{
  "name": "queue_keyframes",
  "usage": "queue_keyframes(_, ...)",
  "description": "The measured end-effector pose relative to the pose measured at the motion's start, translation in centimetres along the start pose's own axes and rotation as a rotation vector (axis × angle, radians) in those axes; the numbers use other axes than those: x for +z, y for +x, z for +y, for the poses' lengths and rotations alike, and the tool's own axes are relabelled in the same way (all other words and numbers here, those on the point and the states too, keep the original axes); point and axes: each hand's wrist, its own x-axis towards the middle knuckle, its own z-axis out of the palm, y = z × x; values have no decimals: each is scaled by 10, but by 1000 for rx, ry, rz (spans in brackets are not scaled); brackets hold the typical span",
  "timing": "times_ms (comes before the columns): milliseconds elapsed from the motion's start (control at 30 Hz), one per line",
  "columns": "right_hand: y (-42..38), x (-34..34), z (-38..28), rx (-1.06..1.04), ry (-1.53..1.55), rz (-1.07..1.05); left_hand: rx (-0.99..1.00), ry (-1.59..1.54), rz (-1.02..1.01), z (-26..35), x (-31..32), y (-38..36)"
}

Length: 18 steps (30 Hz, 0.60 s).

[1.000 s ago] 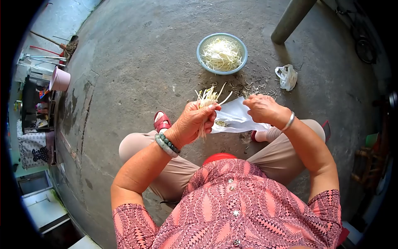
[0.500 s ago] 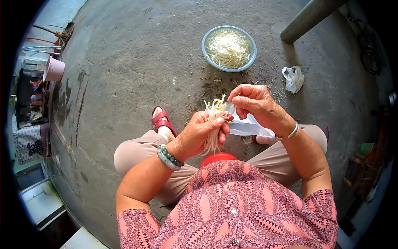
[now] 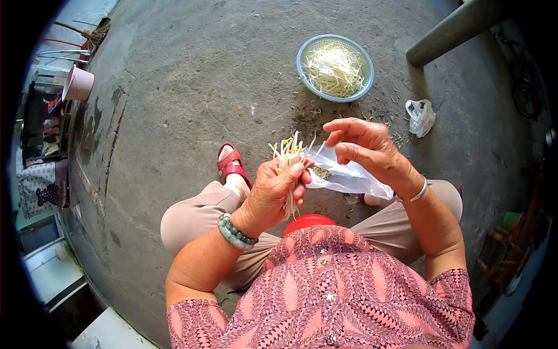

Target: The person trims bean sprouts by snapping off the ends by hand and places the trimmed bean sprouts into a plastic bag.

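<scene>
A bunch of bean sprouts (image 3: 288,150) with yellow-green heads is gripped in my left hand (image 3: 278,186), its stems hanging below the fingers. My right hand (image 3: 369,144) hovers just to the right with thumb and forefinger apart, and I see nothing between them. One or two sprouts stick out of the bunch toward its fingertips. Below both hands, a white plastic bag (image 3: 351,179) lies spread between my legs, with small greenish-brown scraps (image 3: 321,172) in it. Farther ahead on the floor, a blue mesh basket (image 3: 299,65) holds a heap of pale sprouts (image 3: 334,70).
Scattered sprout bits lie on the concrete floor (image 3: 192,87) around the basket. A knotted white bag (image 3: 420,118) sits at right, below a thick pillar (image 3: 447,35). A pink bucket (image 3: 78,84) and brooms (image 3: 95,38) stand at left. Part of a red seat (image 3: 308,222) shows beneath me.
My right hand's thumb and forefinger have parted from their pinch. My left hand has shifted slightly left with the sprouts, and more of the bag between my legs shows.
</scene>
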Motion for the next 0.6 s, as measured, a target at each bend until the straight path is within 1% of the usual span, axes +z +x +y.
queue_keyframes(33, 1, -1, 0, -42, -61, 20, 6, 20, 21, 0, -1, -1)
queue_keyframes(67, 2, -1, -2, -87, -211, 53, 3, 44, 37, 1, -1, -1)
queue_keyframes(167, 4, 1, -5, -201, -505, 57, -5, 110, 73, 2, 3, -3)
queue_keyframes(267, 7, 10, -5, -307, -559, 82, -8, 164, 84, 1, 6, -2)
queue_keyframes(367, 9, 11, -1, -527, -738, 22, -9, 210, 81, 0, 8, -2)
queue_keyframes(400, 10, 12, 0, -573, -802, 5, -8, 218, 79, -1, 8, -2)
queue_keyframes(500, 7, 12, -1, -593, -962, -17, 3, 207, 92, 0, 9, -1)
queue_keyframes(600, 5, 20, 0, -610, -1055, 55, -6, 187, 83, -1, 9, 1)
